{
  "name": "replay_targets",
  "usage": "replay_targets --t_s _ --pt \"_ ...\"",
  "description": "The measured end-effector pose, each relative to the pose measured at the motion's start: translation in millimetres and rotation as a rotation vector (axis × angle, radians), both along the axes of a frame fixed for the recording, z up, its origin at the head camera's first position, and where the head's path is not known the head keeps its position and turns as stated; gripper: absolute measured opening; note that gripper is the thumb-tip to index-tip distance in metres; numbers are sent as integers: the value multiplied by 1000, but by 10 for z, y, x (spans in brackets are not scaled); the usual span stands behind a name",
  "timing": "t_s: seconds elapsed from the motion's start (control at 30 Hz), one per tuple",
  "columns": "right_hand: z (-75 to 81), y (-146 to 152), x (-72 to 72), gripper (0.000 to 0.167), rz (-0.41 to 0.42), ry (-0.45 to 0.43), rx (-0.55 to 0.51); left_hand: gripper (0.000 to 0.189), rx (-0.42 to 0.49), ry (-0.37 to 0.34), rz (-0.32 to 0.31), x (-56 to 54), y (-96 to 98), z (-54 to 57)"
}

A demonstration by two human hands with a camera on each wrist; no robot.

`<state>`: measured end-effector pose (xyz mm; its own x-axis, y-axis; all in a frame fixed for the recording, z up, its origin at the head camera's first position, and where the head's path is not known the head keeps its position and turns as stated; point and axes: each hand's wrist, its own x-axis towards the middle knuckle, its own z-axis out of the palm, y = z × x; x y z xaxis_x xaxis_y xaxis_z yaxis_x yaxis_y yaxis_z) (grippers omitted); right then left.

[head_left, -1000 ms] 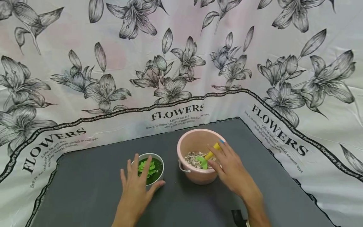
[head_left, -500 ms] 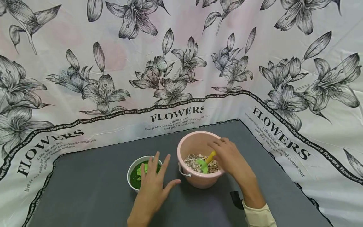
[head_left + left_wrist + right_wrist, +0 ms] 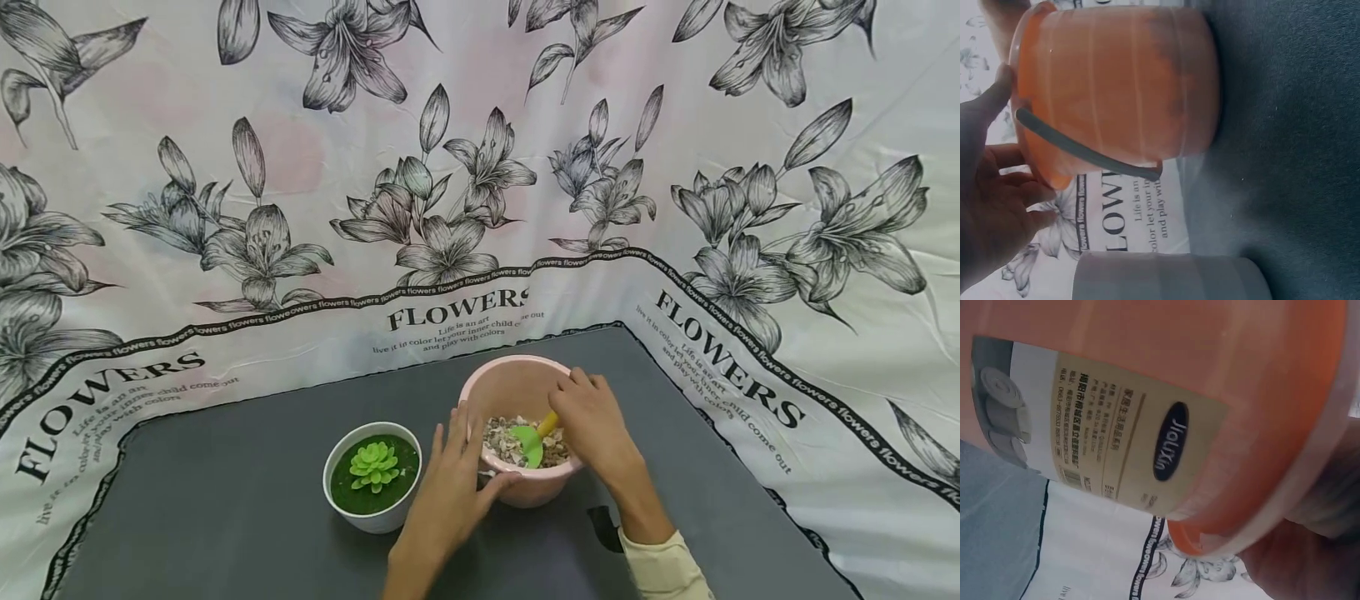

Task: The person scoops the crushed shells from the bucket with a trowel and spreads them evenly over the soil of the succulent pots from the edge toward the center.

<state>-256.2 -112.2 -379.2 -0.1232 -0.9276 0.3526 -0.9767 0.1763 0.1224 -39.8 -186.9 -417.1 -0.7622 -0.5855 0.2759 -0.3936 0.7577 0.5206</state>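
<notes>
In the head view, a pink bucket [image 3: 480, 392] holds a layer of pale, gravel-like bits [image 3: 501, 437]. A small shovel with a green blade [image 3: 531, 446] and yellow handle lies into those bits. My right hand [image 3: 596, 425] grips the shovel's yellow handle, over the bucket's right rim. My left hand [image 3: 447, 492] is spread at the bucket's left rim. The left wrist view shows its thumb [image 3: 999, 90] right at the rim and its fingers reaching along the rim's side. Left of this hand stands a white pot [image 3: 375, 522] with a green succulent [image 3: 374, 467].
A grey tabletop [image 3: 240, 500] carries the bucket and pot. Flower-printed cloth [image 3: 450, 208] rises behind and at both sides. A small black piece [image 3: 603, 527] lies by the right forearm. The bucket's grey handle [image 3: 1085, 153] hangs down its side, and a paper label [image 3: 1104, 431] is on its outside.
My left hand has moved right, from over the potted succulent to the bucket's rim. My right hand has closed round the shovel's handle.
</notes>
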Motion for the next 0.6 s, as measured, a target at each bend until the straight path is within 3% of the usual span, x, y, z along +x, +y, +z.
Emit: replay_targets --t_s 0.33,0.6 --pt "56 85 -71 22 -43 -142 -31 87 104 17 23 50 15 -40" --pt "189 202 -94 21 -78 -182 -100 88 95 11 27 39 7 -48"
